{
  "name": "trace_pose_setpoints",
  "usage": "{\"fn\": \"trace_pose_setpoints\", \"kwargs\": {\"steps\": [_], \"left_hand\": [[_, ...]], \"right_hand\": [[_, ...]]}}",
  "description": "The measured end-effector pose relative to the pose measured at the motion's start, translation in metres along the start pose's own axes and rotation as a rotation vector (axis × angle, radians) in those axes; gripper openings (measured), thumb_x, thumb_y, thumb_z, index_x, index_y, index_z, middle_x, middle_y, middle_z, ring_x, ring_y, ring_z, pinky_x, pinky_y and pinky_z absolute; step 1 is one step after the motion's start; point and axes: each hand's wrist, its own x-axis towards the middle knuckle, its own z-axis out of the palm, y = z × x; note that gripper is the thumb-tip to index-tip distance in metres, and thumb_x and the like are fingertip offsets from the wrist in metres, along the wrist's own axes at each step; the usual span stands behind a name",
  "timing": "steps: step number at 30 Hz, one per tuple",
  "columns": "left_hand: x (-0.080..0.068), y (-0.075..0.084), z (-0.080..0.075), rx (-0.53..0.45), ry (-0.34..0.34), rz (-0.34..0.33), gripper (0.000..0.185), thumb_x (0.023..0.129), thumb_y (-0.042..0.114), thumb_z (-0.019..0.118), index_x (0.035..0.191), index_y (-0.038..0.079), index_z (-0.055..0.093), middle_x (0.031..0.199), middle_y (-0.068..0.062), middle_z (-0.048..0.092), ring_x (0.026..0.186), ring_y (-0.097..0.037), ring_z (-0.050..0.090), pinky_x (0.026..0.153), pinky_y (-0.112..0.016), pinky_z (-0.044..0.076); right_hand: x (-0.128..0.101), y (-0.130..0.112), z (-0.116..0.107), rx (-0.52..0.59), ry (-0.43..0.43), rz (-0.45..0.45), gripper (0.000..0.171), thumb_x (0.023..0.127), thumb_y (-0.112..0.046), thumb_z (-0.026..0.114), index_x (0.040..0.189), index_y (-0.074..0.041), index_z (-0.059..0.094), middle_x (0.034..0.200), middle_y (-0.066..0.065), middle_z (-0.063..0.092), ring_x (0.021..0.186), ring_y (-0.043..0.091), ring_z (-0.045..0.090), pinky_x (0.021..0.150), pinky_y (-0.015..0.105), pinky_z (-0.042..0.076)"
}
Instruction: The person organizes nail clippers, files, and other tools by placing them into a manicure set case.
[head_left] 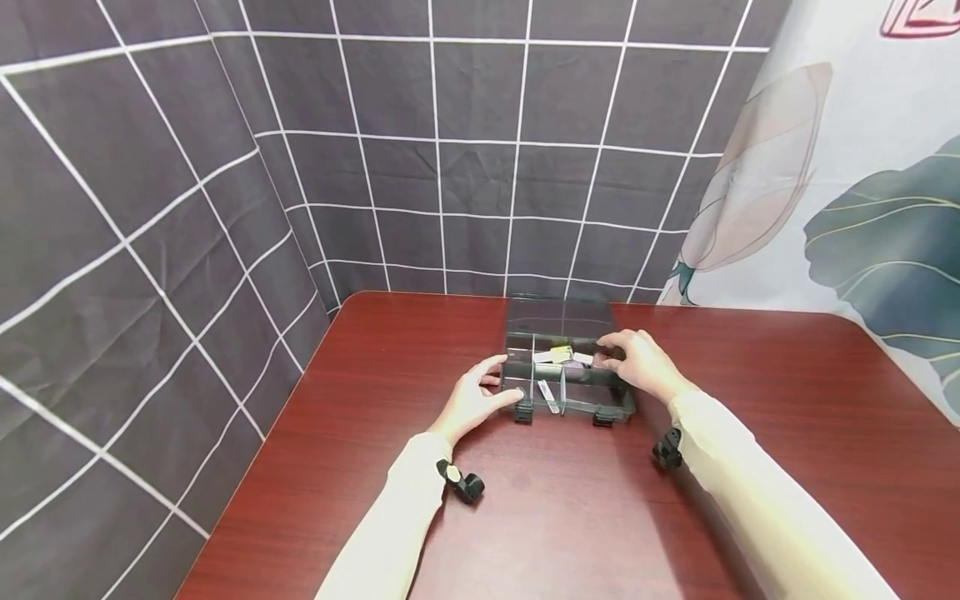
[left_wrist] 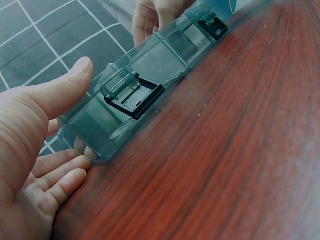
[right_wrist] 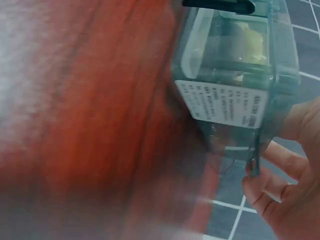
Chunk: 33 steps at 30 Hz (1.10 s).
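Observation:
A clear, dark-tinted plastic compartment box point(head_left: 573, 402) lies on the table with its lid point(head_left: 558, 315) folded back. My left hand point(head_left: 472, 398) holds its left end, the thumb over the front corner and the other fingers against the side wall. Over the back right of the box is my right hand point(head_left: 645, 362), thumb and fingers apart, nothing visible between them. In the right wrist view its fingertips are close to the hinge edge. Small white pieces point(head_left: 546, 357) and a yellow-green piece point(head_left: 561, 354) lie in a back compartment; a narrow white strip point(head_left: 549, 397) lies in front.
Two black latches, a left one point(left_wrist: 134, 95) and a right one point(left_wrist: 216, 27), are on the box's front. A printed label point(right_wrist: 222, 104) covers part of its right end. The reddish-brown table point(head_left: 420, 350) reaches a grey gridded backdrop point(head_left: 390, 183) and a floral cloth point(head_left: 780, 192).

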Motion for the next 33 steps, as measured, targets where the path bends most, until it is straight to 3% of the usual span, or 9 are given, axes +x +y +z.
{"fn": "trace_pose_setpoints", "kwargs": {"steps": [7,12,15,21,26,33], "left_hand": [[0.002,0.001,0.001,0.02,0.004,0.0,0.065,0.076,0.025,0.078,0.133,0.012,0.05,0.122,-0.011,0.056,0.1,-0.023,0.057,0.08,-0.033,0.049],[0.004,-0.001,0.001,0.006,0.002,0.025,0.066,0.076,0.023,0.078,0.134,0.011,0.049,0.123,-0.012,0.056,0.099,-0.026,0.058,0.08,-0.038,0.049],[0.005,-0.002,0.0,-0.015,0.003,0.017,0.069,0.076,0.021,0.078,0.135,0.007,0.046,0.124,-0.015,0.056,0.1,-0.029,0.058,0.082,-0.042,0.049],[0.013,0.004,-0.006,0.021,0.068,-0.074,0.062,0.087,0.03,0.066,0.135,0.0,0.043,0.124,-0.016,0.056,0.104,-0.027,0.058,0.086,-0.04,0.047],[0.027,0.012,-0.013,0.025,0.104,-0.092,0.055,0.092,0.032,0.058,0.132,-0.004,0.046,0.122,-0.019,0.057,0.107,-0.03,0.057,0.091,-0.041,0.045],[0.055,0.013,-0.018,-0.136,0.101,-0.177,0.054,0.095,0.034,0.053,0.133,-0.003,0.044,0.127,-0.02,0.052,0.11,-0.034,0.054,0.088,-0.041,0.046]], "right_hand": [[-0.01,0.01,0.007,0.141,0.147,0.071,0.031,0.08,0.001,0.069,0.108,0.006,0.057,0.1,0.022,0.047,0.088,0.036,0.053,0.078,0.048,0.044],[-0.011,0.015,0.009,0.199,0.213,0.144,0.034,0.081,0.0,0.068,0.111,0.008,0.052,0.098,0.022,0.05,0.086,0.035,0.053,0.076,0.044,0.043],[-0.011,0.016,0.008,0.263,0.206,0.201,0.035,0.084,-0.004,0.065,0.114,0.008,0.051,0.099,0.023,0.054,0.086,0.034,0.055,0.072,0.037,0.044],[-0.009,0.02,0.008,0.493,0.136,0.355,0.05,0.094,-0.023,0.056,0.13,0.008,0.039,0.113,0.029,0.053,0.092,0.031,0.057,0.066,0.021,0.047],[-0.008,0.021,0.01,0.552,0.103,0.446,0.054,0.097,-0.031,0.048,0.134,0.006,0.036,0.119,0.029,0.051,0.089,0.027,0.057,0.067,0.023,0.046],[-0.008,0.02,0.012,0.629,0.153,0.467,0.055,0.098,-0.035,0.045,0.133,0.007,0.038,0.118,0.027,0.049,0.096,0.031,0.055,0.072,0.023,0.047]]}}
